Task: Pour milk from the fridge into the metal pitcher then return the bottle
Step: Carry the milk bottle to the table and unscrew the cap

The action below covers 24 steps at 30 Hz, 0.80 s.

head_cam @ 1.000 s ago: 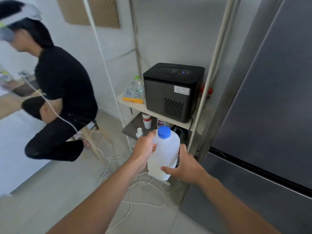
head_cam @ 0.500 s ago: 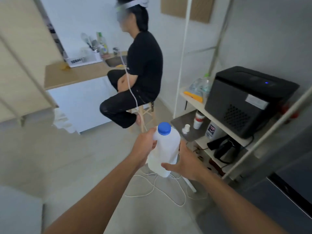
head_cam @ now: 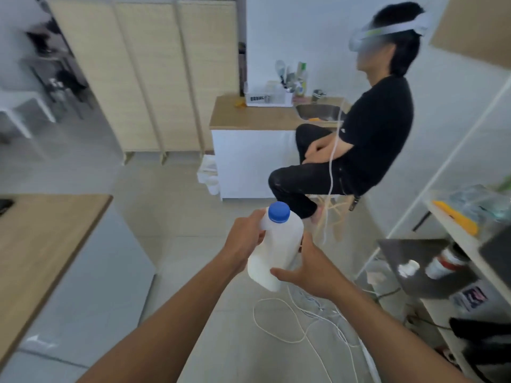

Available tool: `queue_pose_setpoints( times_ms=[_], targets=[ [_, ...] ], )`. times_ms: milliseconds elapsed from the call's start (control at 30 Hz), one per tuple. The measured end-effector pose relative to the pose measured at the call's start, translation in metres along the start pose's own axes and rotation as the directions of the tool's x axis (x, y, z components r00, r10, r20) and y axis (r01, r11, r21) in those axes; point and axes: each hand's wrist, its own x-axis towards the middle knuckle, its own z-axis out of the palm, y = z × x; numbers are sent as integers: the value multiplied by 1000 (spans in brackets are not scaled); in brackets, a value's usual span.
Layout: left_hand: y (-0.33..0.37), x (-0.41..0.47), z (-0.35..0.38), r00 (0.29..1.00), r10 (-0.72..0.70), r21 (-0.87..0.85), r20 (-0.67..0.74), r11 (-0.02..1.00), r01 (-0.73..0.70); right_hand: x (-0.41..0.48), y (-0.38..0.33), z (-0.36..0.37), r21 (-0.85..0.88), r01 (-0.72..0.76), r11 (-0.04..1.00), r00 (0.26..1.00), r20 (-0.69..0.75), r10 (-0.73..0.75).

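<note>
A white plastic milk bottle (head_cam: 278, 247) with a blue cap (head_cam: 279, 212) is held upright in front of me over the floor, cap on. My left hand (head_cam: 244, 240) grips its upper left side near the neck. My right hand (head_cam: 312, 268) cups its lower right side, thumb across the front. The metal pitcher and the fridge are out of view.
A wooden counter (head_cam: 36, 244) stands at my left. A person in black sits on a stool (head_cam: 359, 150) ahead by a sink counter (head_cam: 265, 117). A shelf unit (head_cam: 448, 244) with small items is at my right. White cables (head_cam: 304, 322) lie on the floor.
My view has swung left, away from the fridge and the black machine on the shelf, toward the room and the wooden counter. Both hands keep the same hold on the bottle.
</note>
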Motion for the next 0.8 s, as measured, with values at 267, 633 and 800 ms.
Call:
queue_pose_setpoints(
  times_ms=[267, 633, 800],
  targets=[
    [11, 31, -125, 986, -25, -82, -164, 997, 11, 95, -84, 73, -5, 148, 989, 972, 183, -144],
    [-11, 11, -262, 889, -111, -213, -444, 977, 16, 148, -184, 176, 21, 371, 928, 828, 445, -341],
    [-37, -19, -306, 801, -211, -338, -561, 941, 11, 149, -227, 220, 33, 472, 881, 696, 600, -395]
  ],
)
